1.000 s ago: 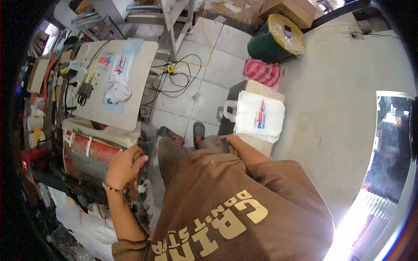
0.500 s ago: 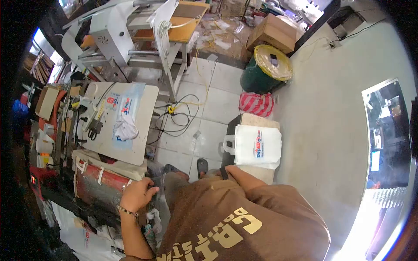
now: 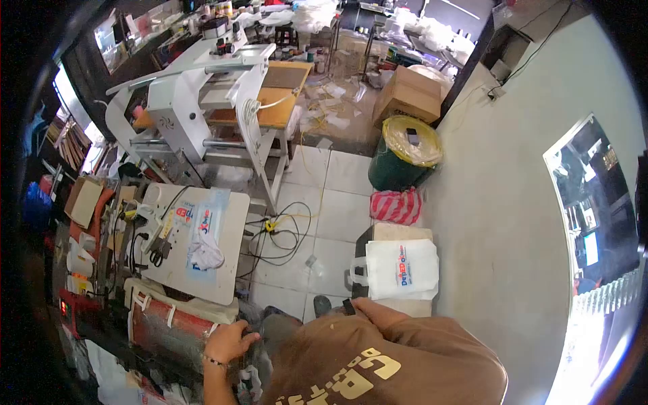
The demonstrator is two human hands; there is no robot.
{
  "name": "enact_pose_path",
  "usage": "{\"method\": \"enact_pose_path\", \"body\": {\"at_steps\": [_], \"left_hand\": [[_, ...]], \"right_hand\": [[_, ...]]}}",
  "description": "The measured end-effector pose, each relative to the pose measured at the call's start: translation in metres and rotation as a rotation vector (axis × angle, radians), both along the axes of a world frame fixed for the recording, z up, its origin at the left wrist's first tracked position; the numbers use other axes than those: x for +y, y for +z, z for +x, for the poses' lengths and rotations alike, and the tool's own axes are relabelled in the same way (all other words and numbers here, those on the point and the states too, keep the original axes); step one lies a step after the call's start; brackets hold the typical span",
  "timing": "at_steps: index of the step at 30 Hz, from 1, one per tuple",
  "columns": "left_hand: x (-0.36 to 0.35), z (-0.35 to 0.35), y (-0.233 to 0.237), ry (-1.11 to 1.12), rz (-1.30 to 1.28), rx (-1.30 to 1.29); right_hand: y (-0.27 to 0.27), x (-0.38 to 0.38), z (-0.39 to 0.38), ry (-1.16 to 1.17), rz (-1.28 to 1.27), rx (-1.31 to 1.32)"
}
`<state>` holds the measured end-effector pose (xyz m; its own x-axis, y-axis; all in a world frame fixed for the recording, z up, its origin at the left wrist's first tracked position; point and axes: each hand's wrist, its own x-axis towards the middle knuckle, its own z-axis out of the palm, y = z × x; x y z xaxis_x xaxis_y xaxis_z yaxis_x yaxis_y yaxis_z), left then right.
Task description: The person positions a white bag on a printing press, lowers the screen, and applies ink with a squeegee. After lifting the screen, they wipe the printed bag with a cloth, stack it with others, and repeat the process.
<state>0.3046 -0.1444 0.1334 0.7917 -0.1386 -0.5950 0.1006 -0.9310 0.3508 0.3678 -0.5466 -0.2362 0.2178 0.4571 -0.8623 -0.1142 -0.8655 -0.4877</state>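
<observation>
My left hand point(image 3: 231, 339), with a beaded bracelet at the wrist, rests at the right end of a red padded surface point(image 3: 169, 317) with white ties. Its thumb stands apart from the fingers, and nothing shows in it. My right forearm point(image 3: 381, 314) bends in front of my body, with a black wristband point(image 3: 349, 307); the hand beyond it is mostly hidden, its fingers unreadable. Past that forearm, white printed bags point(image 3: 403, 268) lie on a pale-topped stand. Left of centre, a pale board point(image 3: 233, 253) holds a crumpled white cloth point(image 3: 206, 255) and a dark-handled tool point(image 3: 158, 255).
A white machine frame point(image 3: 179, 111) stands at the upper left. Black cable loops point(image 3: 287, 236) lie on the tiled floor point(image 3: 337, 209). A green bin point(image 3: 391, 162), cardboard box point(image 3: 408, 94) and pink-striped bundle point(image 3: 396, 206) stand near the right wall point(image 3: 493, 202).
The camera view has tilted up, so the room appears lower and more of the back shows. My left hand stays at the red surface's end; my right arm stays bent.
</observation>
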Motion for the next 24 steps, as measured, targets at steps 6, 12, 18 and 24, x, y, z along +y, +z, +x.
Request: {"method": "enact_pose_path", "body": {"at_steps": [6, 12, 18, 24], "left_hand": [[-0.002, 0.002, 0.003, 0.028, -0.005, 0.014], [0.008, -0.002, -0.02, 0.001, -0.074, 0.01], [0.001, 0.002, -0.01, 0.013, -0.07, 0.023], [0.014, -0.003, -0.036, -0.044, -0.082, -0.035]], "right_hand": [[0.0, -0.002, 0.003, -0.011, 0.005, -0.005], [-0.001, 0.0, 0.007, -0.005, 0.007, -0.004], [-0.001, 0.002, 0.012, -0.003, 0.011, -0.012], [0.0, 0.003, 0.017, -0.003, 0.017, -0.021]]}}
